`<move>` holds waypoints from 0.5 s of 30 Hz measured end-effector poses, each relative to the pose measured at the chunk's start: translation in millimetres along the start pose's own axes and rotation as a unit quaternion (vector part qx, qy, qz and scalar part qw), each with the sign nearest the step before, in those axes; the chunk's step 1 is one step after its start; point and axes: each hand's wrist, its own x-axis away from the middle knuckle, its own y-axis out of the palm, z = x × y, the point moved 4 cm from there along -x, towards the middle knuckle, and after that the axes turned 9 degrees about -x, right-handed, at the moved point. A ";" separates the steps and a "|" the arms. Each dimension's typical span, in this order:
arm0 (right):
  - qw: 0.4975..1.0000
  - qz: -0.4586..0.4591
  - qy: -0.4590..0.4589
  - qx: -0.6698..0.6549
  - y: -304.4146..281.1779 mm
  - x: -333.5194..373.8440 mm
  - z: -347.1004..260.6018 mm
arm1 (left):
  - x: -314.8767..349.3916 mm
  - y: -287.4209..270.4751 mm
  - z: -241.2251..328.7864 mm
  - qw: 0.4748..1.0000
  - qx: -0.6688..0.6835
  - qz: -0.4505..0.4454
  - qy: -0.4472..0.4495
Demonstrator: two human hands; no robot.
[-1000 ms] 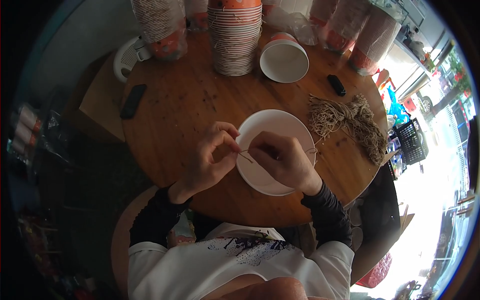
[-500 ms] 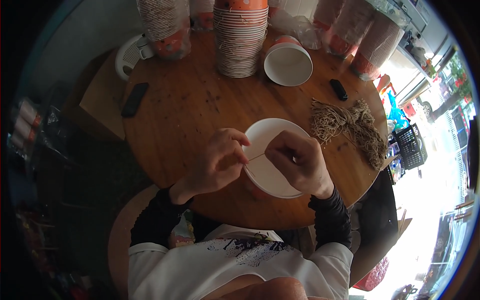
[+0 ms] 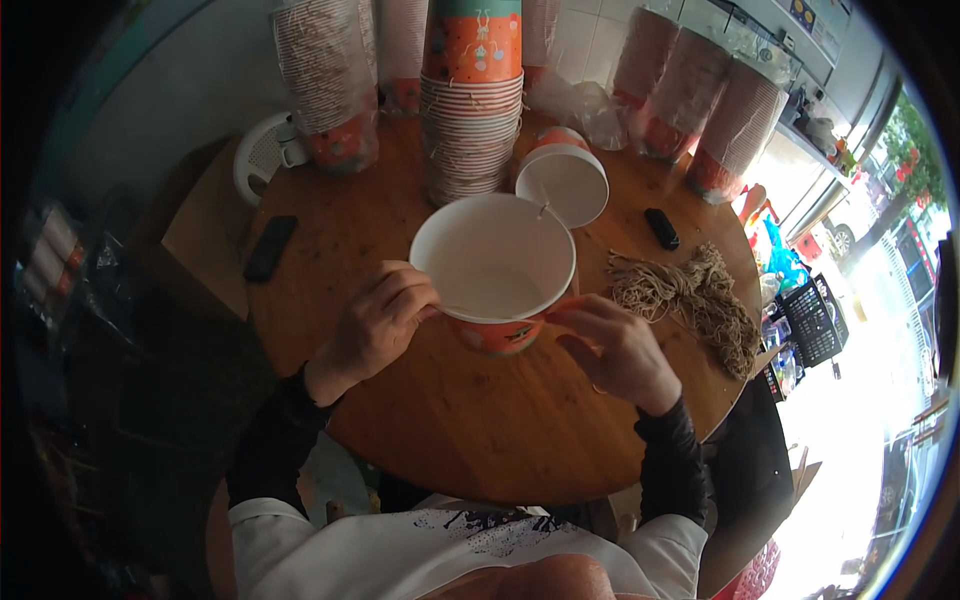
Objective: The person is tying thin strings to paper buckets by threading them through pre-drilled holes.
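Observation:
A paper bucket (image 3: pixel 498 335), white inside and orange outside, stands tilted towards me in the middle of the table. My left hand (image 3: pixel 375 315) pinches a thin tan string (image 3: pixel 462 312) against the near left of its rim. At the near right of the rim, my right hand (image 3: pixel 622 350) has its fingers on the bucket's edge, with the thumb lower down; the fingertips are partly hidden. A short end of string seems to hang below this hand. Another bit of string pokes up at the far rim. To the right lies a bundle of tan strings (image 3: pixel 690 295).
Behind stands a tall stack of orange paper buckets (image 3: pixel 470 130), with one bucket (image 3: pixel 570 180) lying on its side by it. Plastic-wrapped stacks (image 3: pixel 735 125) line the back. A dark phone (image 3: pixel 270 248) is at the left, a small black object (image 3: pixel 661 229) at the right.
My hands have moved apart from above the bucket to either side of its rim. The bucket now tips towards me, showing its orange side. My view has tilted up a little.

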 end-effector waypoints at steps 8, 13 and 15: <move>0.990 0.053 -0.120 0.044 43.1 -12.7 27.2 | -5.0 17.2 -24.8 0.998 -0.023 0.038 -0.054; 0.993 0.055 -0.105 0.009 51.9 -2.1 33.8 | -49.7 35.3 -65.1 0.980 0.044 0.133 -0.144; 0.991 0.109 -0.065 -0.051 43.5 3.6 44.8 | -84.1 50.7 -99.6 0.916 0.262 0.182 -0.242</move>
